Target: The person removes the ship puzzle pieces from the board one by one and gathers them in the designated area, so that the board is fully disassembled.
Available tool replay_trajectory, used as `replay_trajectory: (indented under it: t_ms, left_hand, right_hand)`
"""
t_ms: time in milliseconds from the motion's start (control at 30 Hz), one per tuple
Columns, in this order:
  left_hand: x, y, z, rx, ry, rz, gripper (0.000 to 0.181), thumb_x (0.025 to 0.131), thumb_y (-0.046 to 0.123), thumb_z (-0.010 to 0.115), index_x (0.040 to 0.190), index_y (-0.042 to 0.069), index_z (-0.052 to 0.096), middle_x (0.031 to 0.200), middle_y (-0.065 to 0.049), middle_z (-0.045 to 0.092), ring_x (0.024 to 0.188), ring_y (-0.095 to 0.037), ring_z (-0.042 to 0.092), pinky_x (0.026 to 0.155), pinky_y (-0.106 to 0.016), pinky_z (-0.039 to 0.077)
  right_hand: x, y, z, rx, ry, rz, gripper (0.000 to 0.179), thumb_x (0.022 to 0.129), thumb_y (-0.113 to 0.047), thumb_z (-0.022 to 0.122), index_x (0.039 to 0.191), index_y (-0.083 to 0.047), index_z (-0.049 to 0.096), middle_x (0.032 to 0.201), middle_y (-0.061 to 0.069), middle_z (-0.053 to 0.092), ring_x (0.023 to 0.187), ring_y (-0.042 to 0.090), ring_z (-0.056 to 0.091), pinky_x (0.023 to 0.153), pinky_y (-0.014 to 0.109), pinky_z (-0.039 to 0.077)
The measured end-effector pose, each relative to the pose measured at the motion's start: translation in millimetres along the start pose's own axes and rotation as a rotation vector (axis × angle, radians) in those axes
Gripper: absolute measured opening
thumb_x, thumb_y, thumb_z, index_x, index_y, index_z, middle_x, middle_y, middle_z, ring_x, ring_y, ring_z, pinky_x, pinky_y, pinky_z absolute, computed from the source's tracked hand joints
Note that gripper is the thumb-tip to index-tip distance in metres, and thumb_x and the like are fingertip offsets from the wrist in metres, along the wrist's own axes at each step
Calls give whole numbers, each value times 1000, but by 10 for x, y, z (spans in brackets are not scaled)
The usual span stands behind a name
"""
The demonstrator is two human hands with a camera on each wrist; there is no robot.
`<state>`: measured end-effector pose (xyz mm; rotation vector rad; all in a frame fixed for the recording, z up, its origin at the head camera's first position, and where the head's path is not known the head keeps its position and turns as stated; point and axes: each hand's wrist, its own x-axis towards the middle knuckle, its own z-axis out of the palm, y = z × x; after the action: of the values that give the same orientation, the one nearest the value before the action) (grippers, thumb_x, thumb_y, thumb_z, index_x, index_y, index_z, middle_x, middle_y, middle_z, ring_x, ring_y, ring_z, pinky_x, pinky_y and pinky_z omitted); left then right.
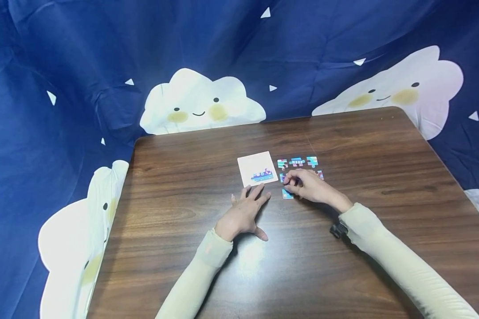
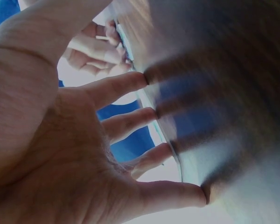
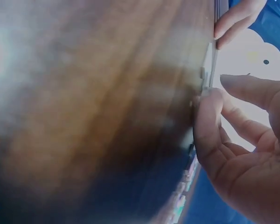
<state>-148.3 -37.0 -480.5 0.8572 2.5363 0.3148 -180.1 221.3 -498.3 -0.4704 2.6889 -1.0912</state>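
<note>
1. Fingers (image 1: pixel 297 172) of the right hand (image 1: pixel 310 186) bend narrowly over the puzzle pieces (image 1: pixel 297 162) in the head view, beside the white card (image 1: pixel 250 165) on the bench (image 1: pixel 175 190); looks like arranging pieces, and the next move seems to want a light pinch and careful edge alignment. Over by the card's near edge, the left hand (image 1: pixel 244 215) lies spread, palm down.
2. Left wrist: wide fingers, nothing visible in that palm, fingertips meeting the bench.
3. Right wrist: thumb and index close, others curled; whether they hold a piece, can't tell.
</note>
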Motion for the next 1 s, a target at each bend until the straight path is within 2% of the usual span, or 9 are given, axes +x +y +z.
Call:
replay_trajectory:
  t_ms: [200, 333, 533, 700, 833, 1000]
  left_hand:
    - [5, -5, -1, 9, -12, -5, 130, 56, 56, 97, 165, 23, 33, 178, -3, 12, 161, -43, 13, 114, -83, 28]
    - [7, -4, 2, 16, -26, -11, 130, 57, 57, 96, 165, 23, 32, 178, -2, 11, 162, -42, 13, 115, -82, 28]
    - [3, 6, -5, 23, -35, -17, 130, 58, 57, 96, 165, 24, 31, 178, -1, 10, 162, -41, 12, 115, -81, 29]
    - [9, 3, -9, 29, -32, -13, 130, 58, 57, 96, 165, 25, 31, 178, -1, 10, 162, -41, 12, 115, -81, 28]
    - [5, -1, -17, 30, -27, -10, 130, 58, 56, 96, 165, 24, 32, 178, -2, 11, 162, -42, 13, 115, -81, 29]
    - [3, -2, -19, 27, -30, -14, 130, 57, 56, 96, 165, 24, 31, 178, -2, 10, 162, -41, 12, 115, -81, 28]
  right_hand:
    - [94, -90, -45, -9, 10, -23, 8, 98, -8, 70, 104, -4, 71, 85, 6, 66, 59, 10, 60, 58, 23, 52]
    - [181, -125, -57, -1, -5, -31, 9, 99, -7, 68, 106, -2, 71, 87, 7, 67, 62, 10, 61, 57, 22, 53]
    - [329, -160, -80, -30, 12, -61, 11, 100, -8, 66, 108, -3, 72, 92, 7, 70, 74, 15, 60, 68, 23, 49]
    - [446, -202, -85, -22, 6, -59, 12, 102, -11, 65, 110, -5, 72, 94, 7, 71, 70, 17, 61, 66, 26, 50]
    - [540, -241, -73, -28, 11, -76, 14, 102, -10, 63, 111, -4, 73, 99, 9, 73, 79, 20, 65, 77, 34, 55]
    - [653, -283, -43, -31, 3, -100, 16, 102, -7, 63, 112, -1, 74, 101, 10, 75, 92, 23, 66, 87, 41, 56]
